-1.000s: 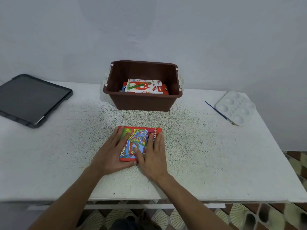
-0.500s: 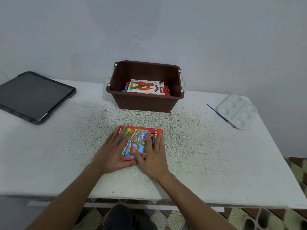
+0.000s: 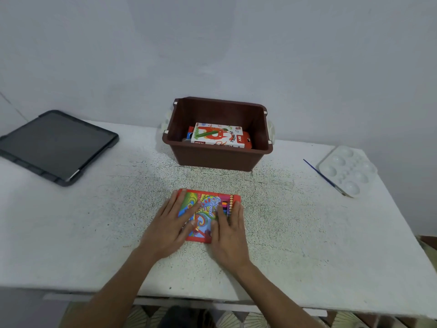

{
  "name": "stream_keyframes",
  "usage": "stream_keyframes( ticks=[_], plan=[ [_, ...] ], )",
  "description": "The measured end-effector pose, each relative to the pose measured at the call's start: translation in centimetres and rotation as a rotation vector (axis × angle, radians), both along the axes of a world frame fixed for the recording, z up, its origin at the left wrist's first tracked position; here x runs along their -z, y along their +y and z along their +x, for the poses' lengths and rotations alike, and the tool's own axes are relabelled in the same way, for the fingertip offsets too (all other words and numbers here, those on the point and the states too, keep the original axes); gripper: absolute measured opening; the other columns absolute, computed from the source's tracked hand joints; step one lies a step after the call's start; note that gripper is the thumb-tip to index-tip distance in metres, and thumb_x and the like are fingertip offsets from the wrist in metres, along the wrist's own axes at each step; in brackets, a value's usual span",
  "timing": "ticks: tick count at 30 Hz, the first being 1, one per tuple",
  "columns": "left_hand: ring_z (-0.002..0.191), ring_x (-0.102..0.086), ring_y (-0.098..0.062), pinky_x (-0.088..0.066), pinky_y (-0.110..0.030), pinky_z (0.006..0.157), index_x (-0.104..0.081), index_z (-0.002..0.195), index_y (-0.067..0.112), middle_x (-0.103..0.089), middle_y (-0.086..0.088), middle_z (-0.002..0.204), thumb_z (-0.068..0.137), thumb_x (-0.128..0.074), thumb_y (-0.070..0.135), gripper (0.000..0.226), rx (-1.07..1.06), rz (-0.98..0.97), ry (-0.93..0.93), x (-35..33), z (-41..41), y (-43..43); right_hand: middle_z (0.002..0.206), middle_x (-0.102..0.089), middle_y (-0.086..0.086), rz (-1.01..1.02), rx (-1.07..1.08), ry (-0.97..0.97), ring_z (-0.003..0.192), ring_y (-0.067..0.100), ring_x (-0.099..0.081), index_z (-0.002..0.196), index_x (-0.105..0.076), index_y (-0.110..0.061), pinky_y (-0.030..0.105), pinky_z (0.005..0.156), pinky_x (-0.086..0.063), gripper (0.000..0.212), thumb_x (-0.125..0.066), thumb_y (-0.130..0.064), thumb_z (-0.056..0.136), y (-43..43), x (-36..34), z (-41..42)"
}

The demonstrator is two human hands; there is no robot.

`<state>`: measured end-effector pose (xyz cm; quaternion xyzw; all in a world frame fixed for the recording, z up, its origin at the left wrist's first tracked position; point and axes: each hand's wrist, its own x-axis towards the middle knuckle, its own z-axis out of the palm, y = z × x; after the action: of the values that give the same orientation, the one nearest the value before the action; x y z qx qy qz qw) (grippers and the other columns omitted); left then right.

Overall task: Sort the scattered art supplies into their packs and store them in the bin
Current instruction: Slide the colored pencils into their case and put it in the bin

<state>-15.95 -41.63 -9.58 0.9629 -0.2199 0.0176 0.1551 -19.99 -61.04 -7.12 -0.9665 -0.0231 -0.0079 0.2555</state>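
At the centre of the frame, slightly below the middle, a red colour pencil pack [image 3: 208, 207] with a bright swirling cover lies flat on the white, speckled counter [image 3: 307, 245]. Both hands rest on top of it. The left hand [image 3: 169, 229] covers the pack's left part, and the right hand [image 3: 230, 235] lies over its right part, beside a window showing a row of pencil tips. Neither grip is closed around anything, since the fingers of both hands are straight and pressed flat on the cover. Above the pack, near the middle of the frame, stands a brown bin [image 3: 217, 159] against the pale wall, well apart from the hands. Inside it lies a white oil pastels box [image 3: 216, 136] on top of a red pack [image 3: 247, 143] (only an edge of that one shows). At the left edge of the frame a dark tablet [image 3: 55, 144] in a grey case lies on the counter. At the right edge is a white paint palette [image 3: 347, 170], with a blue-handled paintbrush [image 3: 324, 177] lying just beside its left side.
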Motion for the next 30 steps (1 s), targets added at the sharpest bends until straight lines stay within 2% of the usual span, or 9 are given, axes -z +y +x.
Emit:
stream_keyframes(
  ticks=[5, 8, 10, 12, 14, 18, 22, 26, 30],
  plan=[
    [0.152, -0.005, -0.019, -0.019, -0.043, 0.12, -0.035, 0.151, 0.033, -0.005, -0.002, 0.166, 0.098, -0.028, 0.06, 0.06, -0.146, -0.204, 0.051, 0.2, -0.3, -0.5, 0.164, 0.003, -0.003, 0.372, 0.098, 0.076, 0.151, 0.015, 0.001, 0.154, -0.028, -0.02, 0.039, 0.122, -0.017, 0.055, -0.035, -0.04, 0.103, -0.4, -0.3, 0.2],
    [0.15, -0.017, -0.019, -0.031, -0.046, 0.116, -0.051, 0.14, 0.034, -0.012, 0.006, 0.163, 0.089, -0.047, 0.055, 0.055, -0.288, -0.513, 0.182, -0.5, -0.7, -2.0, 0.163, 0.001, -0.015, 0.55, 0.181, 0.073, 0.148, 0.001, -0.01, 0.149, -0.033, -0.032, 0.035, 0.118, -0.03, 0.048, -0.046, -0.033, 0.103, 0.3, -1.5, 0.3],
    [0.147, -0.025, -0.012, -0.042, -0.036, 0.11, -0.057, 0.127, 0.041, -0.02, 0.014, 0.158, 0.088, -0.067, 0.043, 0.041, -0.373, -0.787, 0.304, -2.0, -0.8, -2.9, 0.158, -0.007, -0.02, 0.651, 0.239, 0.087, 0.138, -0.014, -0.02, 0.141, -0.039, -0.037, 0.017, 0.108, -0.039, 0.042, -0.05, -0.027, 0.102, 0.4, -2.4, 0.4],
    [0.141, -0.034, -0.008, -0.048, -0.021, 0.1, -0.058, 0.121, 0.043, -0.027, 0.021, 0.15, 0.09, -0.071, 0.022, 0.04, -0.412, -0.945, 0.402, -3.7, -0.9, -2.8, 0.156, -0.017, -0.019, 0.703, 0.28, 0.095, 0.14, -0.008, -0.026, 0.141, -0.043, -0.033, 0.006, 0.103, -0.035, 0.043, -0.053, -0.027, 0.1, 0.2, -3.1, 0.8],
    [0.131, -0.048, -0.011, -0.055, -0.022, 0.088, -0.059, 0.118, 0.045, -0.032, 0.022, 0.148, 0.092, -0.067, 0.019, 0.038, -0.434, -1.017, 0.457, -5.0, -0.7, -2.4, 0.158, -0.023, -0.014, 0.732, 0.296, 0.107, 0.144, 0.007, -0.029, 0.144, -0.042, -0.034, 0.021, 0.11, -0.039, 0.049, -0.055, -0.033, 0.097, 0.0, -4.2, 1.4],
    [0.105, -0.068, -0.013, -0.059, -0.023, 0.069, -0.061, 0.118, 0.045, -0.048, 0.007, 0.145, 0.092, -0.065, 0.03, 0.03, -0.464, -1.035, 0.529, -9.2, 0.1, -2.0, 0.156, -0.027, -0.014, 0.758, 0.274, 0.168, 0.13, 0.008, -0.049, 0.14, -0.045, -0.04, 0.012, 0.083, -0.052, 0.046, -0.057, -0.027, 0.098, -0.3, -8.3, 2.1],
    [0.082, -0.069, 0.002, -0.052, -0.013, 0.057, -0.055, 0.107, 0.051, -0.053, 0.028, 0.111, 0.087, -0.063, 0.045, 0.022, -0.421, -0.952, 0.505, -15.2, 0.4, -2.5, 0.133, -0.053, -0.014, 0.863, 0.213, 0.193, 0.104, 0.008, -0.067, 0.111, -0.056, -0.056, 0.025, 0.075, -0.059, 0.032, -0.059, -0.028, 0.096, -0.5, -14.0, 2.5],
    [0.088, -0.059, 0.02, -0.049, -0.007, 0.057, -0.058, 0.108, 0.046, -0.054, 0.035, 0.108, 0.08, -0.059, 0.051, 0.029, -0.334, -0.987, 0.416, -19.8, 2.3, -2.5, 0.103, -0.068, -0.01, 0.951, 0.237, 0.156, 0.077, 0.004, -0.072, 0.106, -0.061, -0.041, 0.021, 0.057, -0.056, 0.022, -0.06, -0.022, 0.095, -1.0, -18.6, 4.9],
    [0.111, -0.056, 0.011, -0.051, -0.014, 0.082, -0.064, 0.112, 0.042, -0.051, 0.033, 0.124, 0.09, -0.063, 0.047, 0.022, -0.297, -0.901, 0.308, -21.4, 7.2, -3.3, 0.107, -0.068, -0.011, 0.824, 0.244, -0.003, 0.085, 0.001, -0.07, 0.11, -0.062, -0.038, 0.026, 0.071, -0.059, 0.023, -0.065, -0.023, 0.093, -1.5, -20.6, 9.5]
  ],
)
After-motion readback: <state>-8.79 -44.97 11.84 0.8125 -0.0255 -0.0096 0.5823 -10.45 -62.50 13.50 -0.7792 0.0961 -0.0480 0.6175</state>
